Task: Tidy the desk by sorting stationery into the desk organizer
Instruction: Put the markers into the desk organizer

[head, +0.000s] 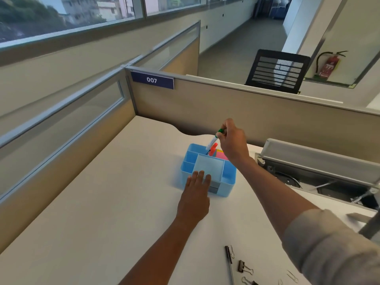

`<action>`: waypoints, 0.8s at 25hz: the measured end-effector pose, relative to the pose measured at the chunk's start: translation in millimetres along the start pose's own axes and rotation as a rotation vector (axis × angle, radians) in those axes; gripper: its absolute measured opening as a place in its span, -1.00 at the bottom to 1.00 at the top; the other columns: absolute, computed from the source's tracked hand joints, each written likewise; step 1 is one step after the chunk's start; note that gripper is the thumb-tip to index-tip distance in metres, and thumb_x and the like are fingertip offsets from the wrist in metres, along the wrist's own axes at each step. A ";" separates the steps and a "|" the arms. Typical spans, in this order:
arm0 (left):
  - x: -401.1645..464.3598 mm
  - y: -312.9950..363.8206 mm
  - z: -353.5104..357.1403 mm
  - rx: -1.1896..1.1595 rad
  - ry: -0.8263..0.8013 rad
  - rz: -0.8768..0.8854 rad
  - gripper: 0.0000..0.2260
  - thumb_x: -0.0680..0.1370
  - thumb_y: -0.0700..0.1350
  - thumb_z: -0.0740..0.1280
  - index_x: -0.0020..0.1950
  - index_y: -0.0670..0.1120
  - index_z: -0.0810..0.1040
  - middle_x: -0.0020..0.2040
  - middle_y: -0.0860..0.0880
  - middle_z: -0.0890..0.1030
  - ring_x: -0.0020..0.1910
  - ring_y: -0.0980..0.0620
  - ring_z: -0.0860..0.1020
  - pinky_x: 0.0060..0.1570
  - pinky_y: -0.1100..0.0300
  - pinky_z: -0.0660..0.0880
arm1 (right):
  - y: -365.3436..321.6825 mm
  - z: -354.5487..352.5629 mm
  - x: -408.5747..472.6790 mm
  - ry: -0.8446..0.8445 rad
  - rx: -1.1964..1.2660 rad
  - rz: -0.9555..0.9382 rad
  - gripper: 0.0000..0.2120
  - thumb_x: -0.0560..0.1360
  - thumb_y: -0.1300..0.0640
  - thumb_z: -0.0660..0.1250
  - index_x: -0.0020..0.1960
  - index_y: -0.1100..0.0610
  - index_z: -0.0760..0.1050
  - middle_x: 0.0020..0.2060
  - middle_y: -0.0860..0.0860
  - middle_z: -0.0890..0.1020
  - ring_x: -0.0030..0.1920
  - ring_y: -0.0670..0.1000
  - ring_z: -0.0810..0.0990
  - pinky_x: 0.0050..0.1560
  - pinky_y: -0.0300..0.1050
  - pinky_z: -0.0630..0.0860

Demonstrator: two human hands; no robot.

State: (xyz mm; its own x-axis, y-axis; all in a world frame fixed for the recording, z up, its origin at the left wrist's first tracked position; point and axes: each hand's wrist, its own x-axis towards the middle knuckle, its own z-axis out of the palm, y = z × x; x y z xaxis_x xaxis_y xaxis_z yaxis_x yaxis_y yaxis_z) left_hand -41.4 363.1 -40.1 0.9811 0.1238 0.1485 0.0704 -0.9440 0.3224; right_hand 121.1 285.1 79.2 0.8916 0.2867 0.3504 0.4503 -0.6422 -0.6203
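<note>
Centrally, the blue desk organizer (207,171) sits on the white desk (102,202). Your right hand (233,140) pinches a green-capped marker (214,139) over its rear compartment; your left hand (196,194) rests flat-fingered on its front rim. Lower right: pen (229,262), binder clips (244,268).

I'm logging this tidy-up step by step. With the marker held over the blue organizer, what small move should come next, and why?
Probably lower the green-capped marker straight down and let go. The right hand pinches its top, its lower end already at the back compartment of the organizer, beside a red item. The left hand rests on the front rim, steadying it.
</note>
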 end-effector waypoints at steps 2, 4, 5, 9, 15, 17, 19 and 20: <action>0.6 0.4 0.4 -0.019 0.015 -0.014 -0.35 0.57 -0.12 0.32 0.57 -0.02 0.05 0.58 -0.06 0.06 0.56 -0.07 -0.04 0.46 0.09 -0.18 | 8.3 14.1 4.9 -0.058 -0.031 0.024 -0.84 0.56 0.14 0.34 -0.02 0.08 0.35 -0.23 0.05 0.58 -0.34 -0.08 0.50 -0.40 -0.29 0.35; 0.8 -0.1 1.5 -0.025 0.026 -0.016 -0.35 0.56 -0.16 0.33 0.57 -0.03 0.07 0.58 -0.07 0.08 0.56 -0.07 -0.02 0.47 0.07 -0.16 | 14.3 24.5 6.7 -0.098 -0.035 0.039 -0.85 0.55 0.14 0.35 -0.04 0.07 0.35 -0.22 0.05 0.59 -0.32 -0.06 0.53 -0.40 -0.25 0.40; 0.7 -0.9 2.5 -0.029 0.027 -0.016 -0.34 0.55 -0.17 0.33 0.57 -0.03 0.08 0.58 -0.07 0.09 0.56 -0.08 -0.02 0.47 0.07 -0.15 | 16.5 29.5 6.9 -0.110 -0.033 0.048 -0.85 0.54 0.14 0.35 -0.05 0.06 0.36 -0.21 0.05 0.59 -0.29 -0.03 0.55 -0.37 -0.20 0.47; 0.9 -2.2 4.8 -0.048 0.040 -0.019 -0.33 0.54 -0.20 0.33 0.57 -0.02 0.07 0.58 -0.06 0.07 0.56 -0.07 -0.03 0.48 0.06 -0.15 | 23.3 46.5 6.1 -0.151 -0.036 0.065 -0.86 0.53 0.15 0.37 -0.09 0.04 0.40 -0.23 0.01 0.59 -0.27 0.00 0.63 -0.23 0.02 0.64; 0.5 -2.0 3.1 -0.069 0.032 -0.019 -0.31 0.55 -0.24 0.30 0.58 -0.02 0.02 0.59 -0.05 -0.01 0.56 -0.06 -0.11 0.49 0.05 -0.14 | 30.4 57.0 6.8 -0.180 -0.100 0.056 -0.91 0.52 0.18 0.38 -0.09 0.07 0.47 -0.21 0.00 0.59 -0.22 -0.01 0.61 -0.16 0.03 0.64; 0.5 -1.7 2.7 -0.071 0.017 -0.023 -0.30 0.55 -0.24 0.30 0.58 -0.01 0.00 0.59 -0.04 -0.04 0.56 -0.05 -0.14 0.51 0.05 -0.14 | 31.0 56.9 8.0 -0.191 -0.138 0.047 -0.94 0.52 0.17 0.37 -0.09 0.08 0.49 -0.19 0.02 0.59 -0.21 -0.01 0.60 -0.14 0.00 0.63; 0.0 -1.6 1.4 -0.064 -0.001 -0.025 -0.29 0.55 -0.24 0.30 0.58 0.01 -0.03 0.60 -0.02 -0.07 0.56 -0.04 -0.17 0.51 0.05 -0.13 | 30.7 56.0 9.6 -0.211 -0.131 0.056 -0.95 0.53 0.17 0.36 -0.08 0.09 0.50 -0.17 0.04 0.60 -0.21 0.00 0.61 -0.16 -0.05 0.62; 0.0 -1.4 1.2 -0.058 -0.010 -0.026 -0.28 0.55 -0.23 0.30 0.58 0.01 -0.04 0.60 -0.02 -0.08 0.56 -0.04 -0.17 0.52 0.05 -0.13 | 30.2 54.8 9.7 -0.219 -0.128 0.059 -0.95 0.54 0.17 0.36 -0.07 0.09 0.50 -0.17 0.04 0.60 -0.21 0.00 0.62 -0.16 -0.06 0.62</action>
State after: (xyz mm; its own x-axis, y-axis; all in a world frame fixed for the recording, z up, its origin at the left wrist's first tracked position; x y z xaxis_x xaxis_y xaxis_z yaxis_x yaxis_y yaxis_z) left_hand -41.4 364.0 -41.6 0.9808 0.1447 0.1304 0.0855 -0.9212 0.3795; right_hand 145.9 307.4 25.4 0.9114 0.3841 0.1476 0.4000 -0.7431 -0.5365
